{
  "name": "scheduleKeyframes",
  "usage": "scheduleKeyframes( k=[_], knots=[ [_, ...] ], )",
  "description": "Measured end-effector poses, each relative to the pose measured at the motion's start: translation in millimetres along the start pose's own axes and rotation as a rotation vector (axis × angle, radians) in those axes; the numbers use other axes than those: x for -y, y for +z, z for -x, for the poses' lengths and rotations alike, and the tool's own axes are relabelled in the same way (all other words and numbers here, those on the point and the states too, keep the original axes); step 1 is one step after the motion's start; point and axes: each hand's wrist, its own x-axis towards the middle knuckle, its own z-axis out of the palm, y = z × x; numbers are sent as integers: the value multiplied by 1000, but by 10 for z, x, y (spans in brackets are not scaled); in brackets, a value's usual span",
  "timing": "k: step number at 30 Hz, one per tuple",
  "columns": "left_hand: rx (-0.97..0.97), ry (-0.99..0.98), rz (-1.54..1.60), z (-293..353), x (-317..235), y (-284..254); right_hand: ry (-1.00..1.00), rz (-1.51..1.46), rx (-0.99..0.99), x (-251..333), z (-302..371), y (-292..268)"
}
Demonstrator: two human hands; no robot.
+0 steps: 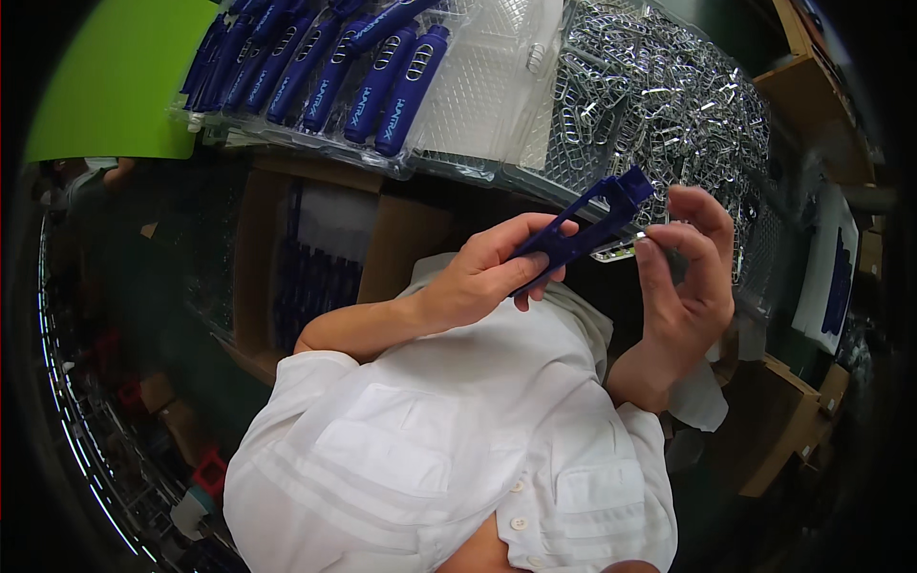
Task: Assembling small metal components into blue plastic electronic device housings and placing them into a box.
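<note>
My left hand (482, 263) is closed round the lower end of a dark blue plastic handle shell (585, 232), which tilts up to the right. An elongated opening shows in the shell's upper part. To its right, my right hand (690, 282) pinches a small silver metal trim piece (616, 252) between thumb and forefinger; the other fingers are curled. The metal piece lies close to the shell's side; whether they touch I cannot tell. Beyond my hands, a tray (659, 29) holds a heap of shiny slotted metal trim pieces (669, 115).
At the far left, several blue handles (411, 91) with silver trims lie in a clear plastic tray (478, 105). A green board (115, 76) lies beyond. Below the bench edge stands a cardboard box (256, 239) with blue parts (315, 291). More cardboard boxes (788, 420) stand at right.
</note>
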Motion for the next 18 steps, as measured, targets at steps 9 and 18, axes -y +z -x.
scheduleKeyframes(
  k=[9,18],
  knots=[
    [68,6,-118,-99,103,88,-11,249,-2,-74,75,154],
    [-1,-4,-142,-111,107,49,-57,384,-7,-107,38,180]
  ],
)
